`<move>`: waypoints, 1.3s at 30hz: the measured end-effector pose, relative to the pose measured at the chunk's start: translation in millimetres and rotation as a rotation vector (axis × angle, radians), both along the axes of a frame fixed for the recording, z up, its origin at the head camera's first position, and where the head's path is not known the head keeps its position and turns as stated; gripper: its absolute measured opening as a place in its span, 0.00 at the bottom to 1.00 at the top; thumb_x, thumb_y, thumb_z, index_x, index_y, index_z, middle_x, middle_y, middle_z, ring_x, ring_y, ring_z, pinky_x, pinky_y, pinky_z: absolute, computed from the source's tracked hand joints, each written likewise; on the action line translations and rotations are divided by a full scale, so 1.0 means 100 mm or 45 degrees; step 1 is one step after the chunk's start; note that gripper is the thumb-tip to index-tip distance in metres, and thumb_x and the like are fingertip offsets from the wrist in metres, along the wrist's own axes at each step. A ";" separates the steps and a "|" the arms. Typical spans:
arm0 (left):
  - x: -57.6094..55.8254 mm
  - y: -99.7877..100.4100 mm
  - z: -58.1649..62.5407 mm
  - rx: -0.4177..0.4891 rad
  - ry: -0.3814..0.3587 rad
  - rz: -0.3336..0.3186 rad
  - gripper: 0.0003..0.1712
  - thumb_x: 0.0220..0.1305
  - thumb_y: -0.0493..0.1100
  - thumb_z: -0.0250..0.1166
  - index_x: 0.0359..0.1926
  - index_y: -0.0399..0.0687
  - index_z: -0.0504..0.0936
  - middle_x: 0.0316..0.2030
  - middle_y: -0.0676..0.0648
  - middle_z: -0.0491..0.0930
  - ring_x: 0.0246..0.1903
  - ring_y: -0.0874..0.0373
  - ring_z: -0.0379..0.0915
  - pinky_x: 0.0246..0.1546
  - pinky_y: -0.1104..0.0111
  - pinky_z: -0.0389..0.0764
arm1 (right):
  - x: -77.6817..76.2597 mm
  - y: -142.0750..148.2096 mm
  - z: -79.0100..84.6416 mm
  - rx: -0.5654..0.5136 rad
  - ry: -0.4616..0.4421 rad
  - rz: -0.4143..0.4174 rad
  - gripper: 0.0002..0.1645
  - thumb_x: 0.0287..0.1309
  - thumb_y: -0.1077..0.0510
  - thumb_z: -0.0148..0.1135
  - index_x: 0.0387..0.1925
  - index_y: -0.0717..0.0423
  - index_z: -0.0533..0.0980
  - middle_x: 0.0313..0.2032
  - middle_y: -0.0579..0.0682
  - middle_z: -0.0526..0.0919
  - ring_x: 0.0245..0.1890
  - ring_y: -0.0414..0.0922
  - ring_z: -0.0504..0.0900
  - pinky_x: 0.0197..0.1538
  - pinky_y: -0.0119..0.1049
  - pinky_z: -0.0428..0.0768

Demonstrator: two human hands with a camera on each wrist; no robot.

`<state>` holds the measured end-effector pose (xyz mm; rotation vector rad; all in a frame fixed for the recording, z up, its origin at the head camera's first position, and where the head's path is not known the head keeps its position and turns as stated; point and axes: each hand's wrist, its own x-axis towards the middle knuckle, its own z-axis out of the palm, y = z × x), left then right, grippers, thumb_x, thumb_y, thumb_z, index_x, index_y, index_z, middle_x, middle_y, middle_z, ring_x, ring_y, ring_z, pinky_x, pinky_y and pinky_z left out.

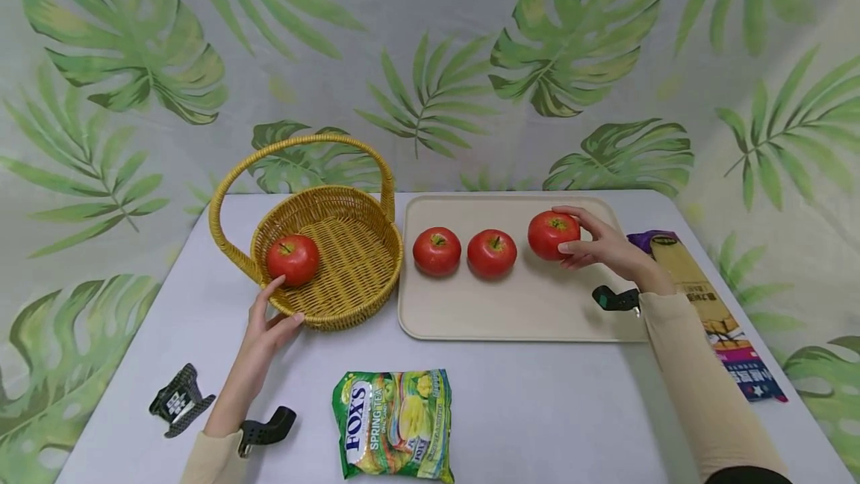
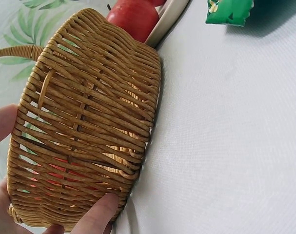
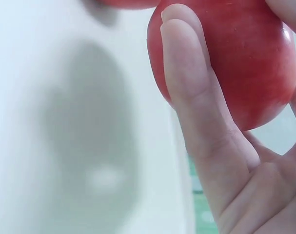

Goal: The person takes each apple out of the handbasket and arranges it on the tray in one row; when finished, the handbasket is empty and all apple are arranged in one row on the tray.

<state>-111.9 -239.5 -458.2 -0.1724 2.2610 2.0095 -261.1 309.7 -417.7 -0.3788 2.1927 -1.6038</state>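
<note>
My right hand (image 1: 598,249) holds a red apple (image 1: 552,236) between thumb and fingers over the right half of a beige tray (image 1: 470,320). In the right wrist view the apple (image 3: 245,63) hangs above the tray, whose surface carries a shadow. Two more apples, one left (image 1: 437,251) and one beside it (image 1: 492,254), sit on the tray. A wicker basket (image 1: 359,311) with a tall handle stands to its left, one apple (image 1: 293,260) inside. Gripping the basket's near left side is my left hand (image 1: 265,331), with fingertips against the woven wall (image 2: 84,122).
A green candy bag (image 1: 393,424) lies at the front of the white table. A long snack package (image 1: 712,312) rests along the right edge, beyond the tray. At the front left is a small black packet (image 1: 180,400). A leaf-print cloth (image 1: 430,95) hangs behind.
</note>
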 end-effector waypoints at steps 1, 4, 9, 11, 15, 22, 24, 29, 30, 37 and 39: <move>0.00 0.00 0.00 0.001 0.001 0.000 0.40 0.71 0.42 0.55 0.75 0.61 0.44 0.71 0.45 0.24 0.70 0.38 0.38 0.64 0.48 0.57 | 0.01 0.01 -0.04 0.007 -0.005 -0.003 0.39 0.62 0.61 0.60 0.70 0.47 0.55 0.64 0.62 0.55 0.36 0.66 0.81 0.39 0.50 0.83; 0.00 0.00 0.00 -0.004 0.001 0.002 0.40 0.71 0.42 0.55 0.75 0.61 0.44 0.71 0.45 0.25 0.70 0.38 0.38 0.63 0.48 0.57 | 0.03 0.02 -0.15 0.017 -0.024 -0.004 0.39 0.61 0.61 0.61 0.69 0.48 0.56 0.64 0.63 0.55 0.35 0.64 0.82 0.40 0.50 0.83; 0.01 -0.01 0.00 -0.016 0.005 0.002 0.39 0.71 0.42 0.55 0.75 0.61 0.44 0.71 0.46 0.25 0.70 0.38 0.39 0.63 0.51 0.59 | 0.06 -0.01 -0.27 0.013 -0.045 0.013 0.39 0.60 0.62 0.63 0.69 0.48 0.56 0.66 0.63 0.51 0.34 0.61 0.83 0.39 0.49 0.83; 0.01 0.00 0.01 -0.019 0.011 0.000 0.39 0.71 0.42 0.55 0.75 0.60 0.44 0.71 0.45 0.25 0.69 0.37 0.40 0.62 0.56 0.62 | 0.07 -0.02 -0.30 0.012 -0.054 0.027 0.40 0.60 0.62 0.63 0.69 0.48 0.55 0.66 0.64 0.49 0.34 0.60 0.83 0.39 0.48 0.83; 0.00 0.01 0.01 -0.019 0.019 0.002 0.39 0.71 0.42 0.55 0.75 0.58 0.44 0.71 0.43 0.26 0.69 0.36 0.43 0.57 0.68 0.68 | 0.09 -0.03 -0.34 0.001 -0.089 0.027 0.41 0.61 0.62 0.62 0.70 0.48 0.53 0.67 0.66 0.46 0.34 0.60 0.84 0.40 0.48 0.83; -0.01 0.02 0.00 0.000 0.033 0.006 0.39 0.71 0.41 0.55 0.75 0.59 0.45 0.71 0.42 0.27 0.68 0.35 0.45 0.50 0.78 0.70 | 0.09 -0.03 -0.30 0.005 -0.150 0.063 0.43 0.63 0.62 0.60 0.71 0.47 0.48 0.67 0.66 0.47 0.37 0.62 0.83 0.42 0.49 0.82; -0.02 0.02 -0.01 0.003 0.037 0.003 0.39 0.70 0.41 0.55 0.75 0.59 0.46 0.71 0.42 0.27 0.68 0.35 0.45 0.49 0.79 0.70 | 0.07 -0.04 -0.27 0.021 -0.153 0.076 0.44 0.63 0.62 0.60 0.72 0.49 0.47 0.66 0.66 0.48 0.37 0.63 0.83 0.42 0.50 0.82; -0.04 0.01 -0.04 0.010 0.043 0.001 0.39 0.70 0.41 0.56 0.74 0.59 0.46 0.70 0.41 0.26 0.68 0.34 0.44 0.49 0.79 0.71 | 0.06 -0.02 -0.18 0.059 -0.077 0.078 0.44 0.63 0.61 0.60 0.72 0.53 0.47 0.67 0.65 0.49 0.33 0.64 0.82 0.40 0.52 0.82; -0.03 0.01 -0.04 0.013 0.043 0.001 0.39 0.70 0.40 0.56 0.74 0.59 0.46 0.70 0.41 0.26 0.68 0.34 0.44 0.49 0.79 0.71 | 0.06 -0.02 -0.16 0.063 -0.049 0.076 0.43 0.63 0.61 0.60 0.72 0.54 0.48 0.67 0.64 0.49 0.33 0.64 0.82 0.39 0.51 0.83; -0.01 0.00 -0.04 0.007 0.042 -0.002 0.39 0.70 0.40 0.56 0.75 0.59 0.46 0.71 0.42 0.26 0.68 0.35 0.43 0.51 0.77 0.71 | 0.03 -0.13 -0.01 -0.007 0.092 0.111 0.39 0.64 0.63 0.58 0.71 0.57 0.51 0.69 0.65 0.51 0.36 0.57 0.84 0.40 0.47 0.83; -0.01 0.00 -0.04 0.005 0.041 -0.004 0.39 0.71 0.41 0.55 0.75 0.59 0.45 0.71 0.43 0.26 0.68 0.35 0.43 0.53 0.74 0.70 | 0.03 -0.21 0.03 -0.014 0.114 0.123 0.39 0.64 0.62 0.59 0.71 0.57 0.52 0.69 0.64 0.53 0.38 0.54 0.84 0.40 0.46 0.83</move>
